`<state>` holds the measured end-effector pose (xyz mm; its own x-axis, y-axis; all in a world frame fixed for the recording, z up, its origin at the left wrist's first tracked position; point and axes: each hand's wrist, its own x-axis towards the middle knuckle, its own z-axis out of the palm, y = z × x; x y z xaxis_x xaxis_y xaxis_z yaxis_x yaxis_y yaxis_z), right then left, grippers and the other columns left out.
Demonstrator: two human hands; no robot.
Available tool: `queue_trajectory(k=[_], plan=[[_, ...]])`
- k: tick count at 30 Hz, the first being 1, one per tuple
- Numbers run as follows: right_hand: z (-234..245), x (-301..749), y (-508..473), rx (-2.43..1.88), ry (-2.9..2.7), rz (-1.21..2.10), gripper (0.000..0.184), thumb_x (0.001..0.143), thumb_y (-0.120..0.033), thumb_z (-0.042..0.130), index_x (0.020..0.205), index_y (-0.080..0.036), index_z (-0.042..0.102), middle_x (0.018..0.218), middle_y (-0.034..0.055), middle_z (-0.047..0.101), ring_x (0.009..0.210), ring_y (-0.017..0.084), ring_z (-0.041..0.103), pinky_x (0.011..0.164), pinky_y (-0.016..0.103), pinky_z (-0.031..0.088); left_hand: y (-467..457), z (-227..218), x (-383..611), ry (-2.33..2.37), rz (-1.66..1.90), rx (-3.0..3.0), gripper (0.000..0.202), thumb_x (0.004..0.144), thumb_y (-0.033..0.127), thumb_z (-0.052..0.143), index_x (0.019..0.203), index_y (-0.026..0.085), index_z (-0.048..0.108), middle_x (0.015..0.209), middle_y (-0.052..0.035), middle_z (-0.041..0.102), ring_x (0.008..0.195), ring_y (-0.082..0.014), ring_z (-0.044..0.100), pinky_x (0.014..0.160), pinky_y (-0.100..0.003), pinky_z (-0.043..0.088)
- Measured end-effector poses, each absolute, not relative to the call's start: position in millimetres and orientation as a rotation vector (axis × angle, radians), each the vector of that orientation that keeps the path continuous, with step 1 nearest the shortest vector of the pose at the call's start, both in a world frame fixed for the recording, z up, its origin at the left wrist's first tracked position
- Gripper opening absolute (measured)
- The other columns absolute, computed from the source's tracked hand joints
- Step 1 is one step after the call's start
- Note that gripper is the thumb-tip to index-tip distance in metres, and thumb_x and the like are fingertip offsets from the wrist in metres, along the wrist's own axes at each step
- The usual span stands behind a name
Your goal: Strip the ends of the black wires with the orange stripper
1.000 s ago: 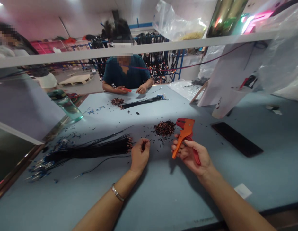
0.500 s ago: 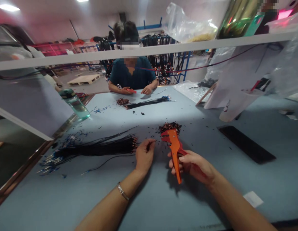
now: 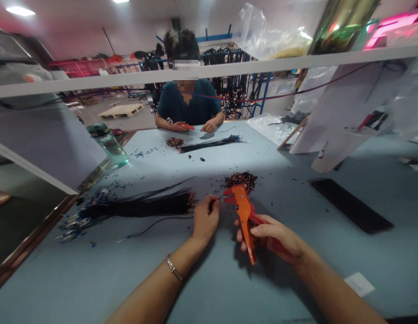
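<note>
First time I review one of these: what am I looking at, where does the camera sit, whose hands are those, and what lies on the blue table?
There is no machine here: one camera sits on a person's head and looks forward and down, so the two bare arms at the bottom edge are that person's own. The left hand pinches a thin black wire, whose end reaches the head of the orange hand tool, probably a wire stripper, gripped in the right hand. On the blue table lie a bundle of black wires to the left, a small heap of dark bits behind the tool, and a flat black slab to the right. Across the table a co-worker sits behind a similar bundle.
</note>
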<state>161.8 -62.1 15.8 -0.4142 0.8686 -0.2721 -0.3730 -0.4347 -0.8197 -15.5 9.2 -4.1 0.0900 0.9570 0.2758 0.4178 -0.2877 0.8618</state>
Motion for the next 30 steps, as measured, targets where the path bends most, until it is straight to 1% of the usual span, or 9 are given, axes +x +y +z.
queue_trajectory(k=[9, 13, 21, 25, 30], plan=[[14.6, 160.9, -61.9, -0.930, -0.881, 1.942, 0.033, 0.068, -0.024, 0.066, 0.098, -0.012, 0.061, 0.084, 0.0102, 0.071, 0.068, 0.022, 0.069, 0.057, 0.032, 0.053, 8.7, -6.5, -15.6, 1.256, 1.152, 1.804, 0.019, 0.084, 0.024, 0.048, 0.079, 0.016, 0.064, 0.065, 0.0003, 0.061, 0.062, -0.0125, 0.053, 0.059, -0.021, 0.038], [14.7, 160.1, -62.3, -0.949, -0.882, 1.936, 0.033, 0.068, -0.024, 0.066, 0.099, -0.013, 0.061, 0.083, 0.0094, 0.070, 0.068, 0.022, 0.068, 0.057, 0.032, 0.053, 8.1, -5.5, -15.1, 1.237, 1.160, 1.786, 0.019, 0.084, 0.025, 0.048, 0.081, 0.016, 0.065, 0.067, -0.0003, 0.064, 0.063, -0.0128, 0.055, 0.059, -0.021, 0.038], [12.4, 160.0, -63.2, -0.966, -0.853, 1.950, 0.031, 0.067, -0.023, 0.068, 0.096, -0.014, 0.061, 0.079, 0.0062, 0.068, 0.066, 0.020, 0.067, 0.060, 0.032, 0.052, 7.9, -5.3, -14.0, 1.232, 1.172, 1.750, 0.019, 0.082, 0.025, 0.050, 0.078, 0.016, 0.066, 0.065, 0.0002, 0.064, 0.060, -0.0123, 0.054, 0.057, -0.020, 0.039], [11.2, 159.8, -63.5, -0.966, -0.847, 1.950, 0.031, 0.068, -0.025, 0.067, 0.097, -0.014, 0.061, 0.077, 0.0058, 0.068, 0.065, 0.020, 0.067, 0.058, 0.031, 0.051, 8.2, -7.1, -14.5, 1.234, 1.171, 1.750, 0.019, 0.081, 0.026, 0.051, 0.078, 0.015, 0.067, 0.065, 0.0000, 0.065, 0.061, -0.0124, 0.055, 0.058, -0.020, 0.039], [10.8, 158.0, -63.8, -1.009, -0.849, 1.926, 0.028, 0.071, -0.029, 0.068, 0.092, -0.014, 0.061, 0.074, 0.0054, 0.066, 0.060, 0.017, 0.064, 0.058, 0.031, 0.050, 8.3, -7.9, -14.5, 1.231, 1.182, 1.754, 0.018, 0.080, 0.024, 0.052, 0.078, 0.015, 0.067, 0.067, -0.0010, 0.066, 0.062, -0.0132, 0.057, 0.060, -0.021, 0.040]])
